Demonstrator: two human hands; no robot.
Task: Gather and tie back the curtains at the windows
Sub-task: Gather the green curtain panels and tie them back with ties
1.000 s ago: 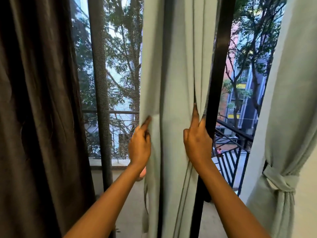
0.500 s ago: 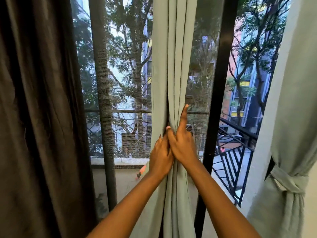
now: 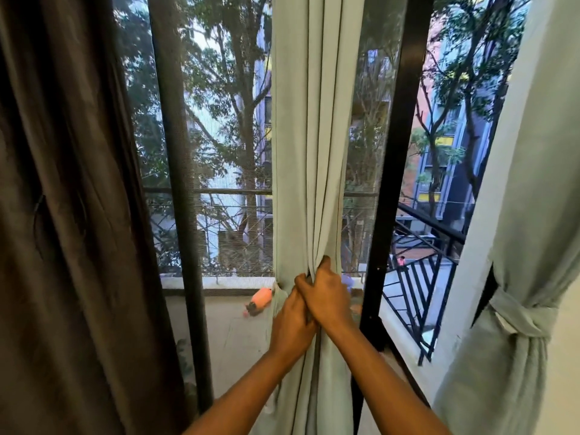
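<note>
Hands meet on the pale green curtain [image 3: 309,158], bunching it: left hand [image 3: 290,318] wrapped below, right hand [image 3: 326,296] clenched above, touching. Right of the grip hangs a tied curtain [image 3: 521,312]; behind, the window frame [image 3: 392,183].

Black window frame [image 3: 396,171] upright; balcony railing [image 3: 417,296] outside at right; trees [image 3: 226,89], bldgs [image 3: 445,164] beyond; orange obj [image 3: 260,301] on balcony floor.

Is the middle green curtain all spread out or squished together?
Squished together. The middle curtain hangs in narrow folds, and the left hand and right hand squeeze it into one bunch. No tie shows on it.
</note>
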